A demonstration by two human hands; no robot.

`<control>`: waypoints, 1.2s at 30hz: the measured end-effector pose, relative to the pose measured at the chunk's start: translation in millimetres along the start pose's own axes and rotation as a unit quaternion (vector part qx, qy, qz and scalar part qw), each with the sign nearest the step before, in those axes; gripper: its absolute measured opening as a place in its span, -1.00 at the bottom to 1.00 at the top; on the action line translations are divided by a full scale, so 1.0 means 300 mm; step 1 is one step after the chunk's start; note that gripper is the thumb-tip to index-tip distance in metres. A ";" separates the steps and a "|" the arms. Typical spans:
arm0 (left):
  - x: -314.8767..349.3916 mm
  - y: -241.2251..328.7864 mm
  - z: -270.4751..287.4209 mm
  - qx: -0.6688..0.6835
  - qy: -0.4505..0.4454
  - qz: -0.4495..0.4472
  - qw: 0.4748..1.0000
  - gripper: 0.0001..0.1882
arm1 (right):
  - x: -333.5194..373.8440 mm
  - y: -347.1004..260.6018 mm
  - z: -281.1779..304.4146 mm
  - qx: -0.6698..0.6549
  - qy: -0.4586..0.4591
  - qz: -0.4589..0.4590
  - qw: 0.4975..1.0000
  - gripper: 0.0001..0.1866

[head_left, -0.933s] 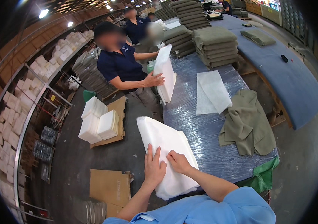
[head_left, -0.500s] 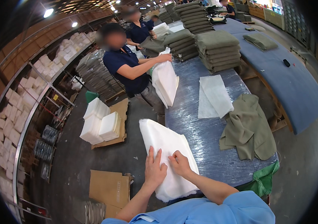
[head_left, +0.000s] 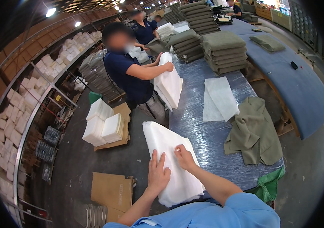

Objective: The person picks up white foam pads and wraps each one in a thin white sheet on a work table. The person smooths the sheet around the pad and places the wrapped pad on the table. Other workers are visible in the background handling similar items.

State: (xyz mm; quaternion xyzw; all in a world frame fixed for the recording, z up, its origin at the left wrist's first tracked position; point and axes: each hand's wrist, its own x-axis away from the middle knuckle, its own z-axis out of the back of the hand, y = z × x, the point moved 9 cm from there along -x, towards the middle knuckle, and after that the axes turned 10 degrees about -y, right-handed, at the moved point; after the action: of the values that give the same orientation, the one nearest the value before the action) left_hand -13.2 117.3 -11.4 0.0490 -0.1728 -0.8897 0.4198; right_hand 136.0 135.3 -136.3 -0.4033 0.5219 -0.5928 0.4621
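Hands are flattening a white padding sheet [head_left: 169, 159] lying over the table [head_left: 207, 129] edge — left hand [head_left: 158, 175] pressing with spread fingers, right hand [head_left: 184, 156] pinching its edge; likely next, a fold needing aligned corners.

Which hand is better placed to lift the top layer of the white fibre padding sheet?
The right hand, probably: its fingertips pinch at the white fibre padding sheet near its edge over the table, while the left hand lies flat, pressing it down.

Both hands, left hand [head_left: 158, 175], right hand [head_left: 185, 157], flat on white padding sheet [head_left: 171, 159], olive cloth [head_left: 254, 133] beside
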 end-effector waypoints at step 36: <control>-0.069 0.126 -0.019 0.018 0.008 -0.038 0.999 -0.27 | 0.064 0.115 0.110 -0.105 0.144 -0.045 0.983 -0.74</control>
State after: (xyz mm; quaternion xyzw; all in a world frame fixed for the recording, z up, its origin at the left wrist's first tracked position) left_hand 29.0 109.3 -4.9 0.0698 -0.1836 -0.9013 0.3860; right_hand 167.3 107.5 -166.2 -0.3832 0.6234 -0.6068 0.3102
